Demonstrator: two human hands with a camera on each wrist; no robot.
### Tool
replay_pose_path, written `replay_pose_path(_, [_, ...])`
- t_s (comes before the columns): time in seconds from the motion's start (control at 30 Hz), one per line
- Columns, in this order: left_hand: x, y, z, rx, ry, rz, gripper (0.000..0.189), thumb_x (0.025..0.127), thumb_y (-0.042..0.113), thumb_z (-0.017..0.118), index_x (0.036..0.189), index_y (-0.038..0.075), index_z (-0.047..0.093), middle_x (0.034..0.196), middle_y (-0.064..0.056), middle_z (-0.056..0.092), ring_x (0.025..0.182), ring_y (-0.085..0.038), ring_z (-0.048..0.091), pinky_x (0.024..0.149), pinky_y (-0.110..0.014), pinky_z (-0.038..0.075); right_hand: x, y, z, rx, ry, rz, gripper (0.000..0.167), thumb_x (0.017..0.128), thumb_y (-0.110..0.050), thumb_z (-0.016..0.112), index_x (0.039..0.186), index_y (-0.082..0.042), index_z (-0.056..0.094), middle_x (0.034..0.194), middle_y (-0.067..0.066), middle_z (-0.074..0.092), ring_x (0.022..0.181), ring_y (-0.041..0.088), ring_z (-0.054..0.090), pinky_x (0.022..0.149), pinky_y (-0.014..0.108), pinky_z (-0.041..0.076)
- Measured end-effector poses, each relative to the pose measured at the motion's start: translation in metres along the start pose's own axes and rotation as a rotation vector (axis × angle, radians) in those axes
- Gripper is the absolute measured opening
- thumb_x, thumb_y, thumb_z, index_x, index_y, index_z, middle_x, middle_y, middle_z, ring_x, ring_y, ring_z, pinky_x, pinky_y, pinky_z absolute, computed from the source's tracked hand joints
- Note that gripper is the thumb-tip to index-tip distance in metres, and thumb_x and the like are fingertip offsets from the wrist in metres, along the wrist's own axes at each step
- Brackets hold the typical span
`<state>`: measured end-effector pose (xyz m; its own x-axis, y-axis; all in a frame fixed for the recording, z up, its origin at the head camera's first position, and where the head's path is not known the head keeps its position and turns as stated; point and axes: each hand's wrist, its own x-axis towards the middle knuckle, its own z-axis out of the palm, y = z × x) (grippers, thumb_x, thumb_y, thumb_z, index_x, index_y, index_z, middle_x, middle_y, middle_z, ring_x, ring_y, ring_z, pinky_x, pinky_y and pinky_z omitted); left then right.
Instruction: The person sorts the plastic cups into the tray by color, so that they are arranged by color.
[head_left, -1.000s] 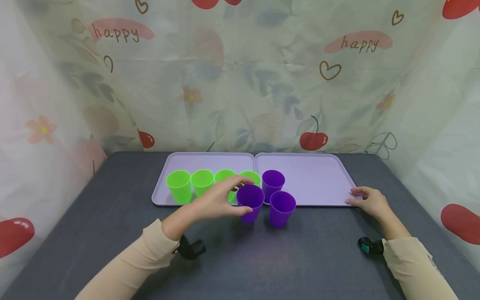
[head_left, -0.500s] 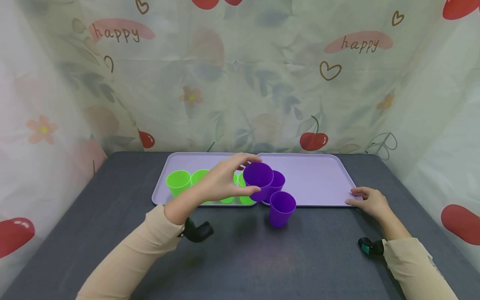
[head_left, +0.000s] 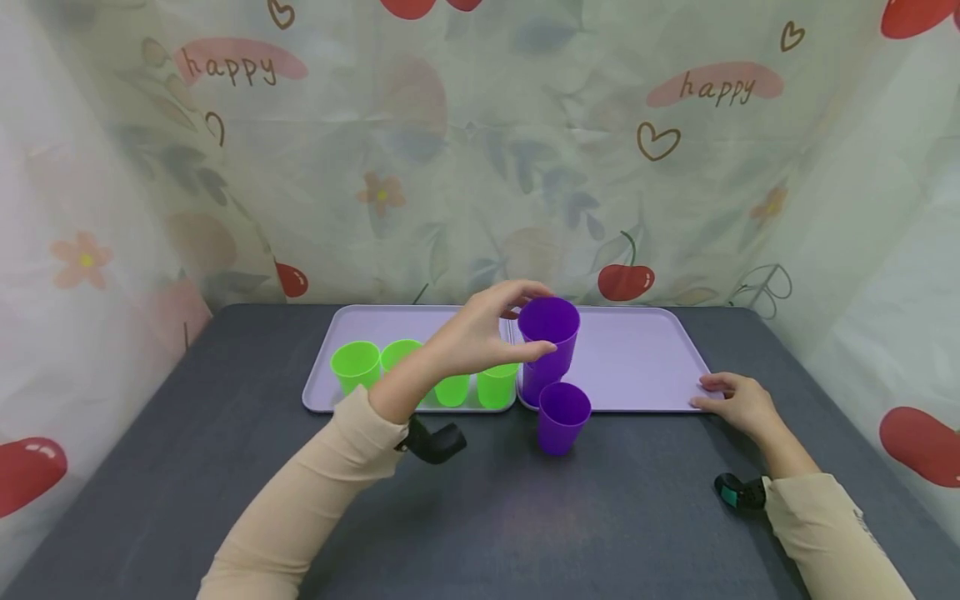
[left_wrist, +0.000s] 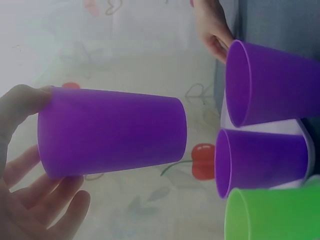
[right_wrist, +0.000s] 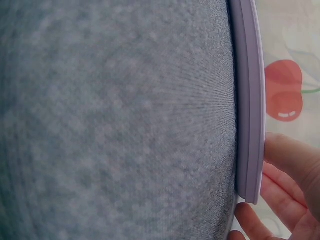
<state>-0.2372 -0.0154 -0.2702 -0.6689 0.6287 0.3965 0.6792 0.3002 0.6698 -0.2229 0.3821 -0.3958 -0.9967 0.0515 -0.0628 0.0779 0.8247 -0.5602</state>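
My left hand holds a purple cup near its rim, thumb on one side and fingers on the other. In the left wrist view this held cup hangs above the other cups. A second purple cup stands at the left end of the right lilac tray, partly hidden behind the raised one. Another purple cup stands on the table in front of that tray. My right hand grips the tray's front right corner; the right wrist view shows the thumb at the tray rim.
Several green cups stand in a row on the left lilac tray, partly covered by my left arm. The two trays lie side by side on a dark grey table. A patterned curtain hangs behind.
My left hand has lifted the purple cup from the table in front of the trays and carried it back and to the right, over the right tray. My right hand has stayed put.
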Motion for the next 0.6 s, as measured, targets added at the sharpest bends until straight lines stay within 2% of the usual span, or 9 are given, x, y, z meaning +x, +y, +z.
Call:
replay_pose_path(0.3, [0.025,-0.003,0.022,-0.051,-0.006,-0.015,0.050,0.079,0.019,0.073,0.123,0.009,0.052,0.120,-0.003,0.058,0.109,-0.015,0.056,0.096,-0.027,0.047,0.001,0.001,0.001,-0.001,0.002,0.004,0.056,0.086,-0.032,0.066,0.121,0.009,0.052,0.124,0.032,0.054,0.111,0.048,0.048,0.090,0.057,0.042])
replay_pose_path(0.43, [0.034,-0.007,0.032,-0.039,-0.005,-0.023,0.051,0.079,0.018,0.072,0.124,0.009,0.052,0.121,-0.003,0.058,0.110,-0.015,0.056,0.096,-0.025,0.046,0.001,0.001,0.001,-0.002,0.002,0.003,0.056,0.086,-0.032,0.066,0.121,0.009,0.053,0.124,0.032,0.054,0.111,0.048,0.049,0.090,0.057,0.042])
replay_pose_path(0.6, [0.044,-0.011,0.044,-0.002,-0.023,-0.048,0.052,0.079,0.021,0.073,0.125,0.009,0.052,0.122,-0.004,0.058,0.112,-0.016,0.055,0.099,-0.029,0.046,0.001,0.001,0.000,-0.002,-0.002,0.003,0.056,0.086,-0.032,0.066,0.122,0.009,0.052,0.124,0.032,0.053,0.111,0.048,0.049,0.090,0.057,0.042])
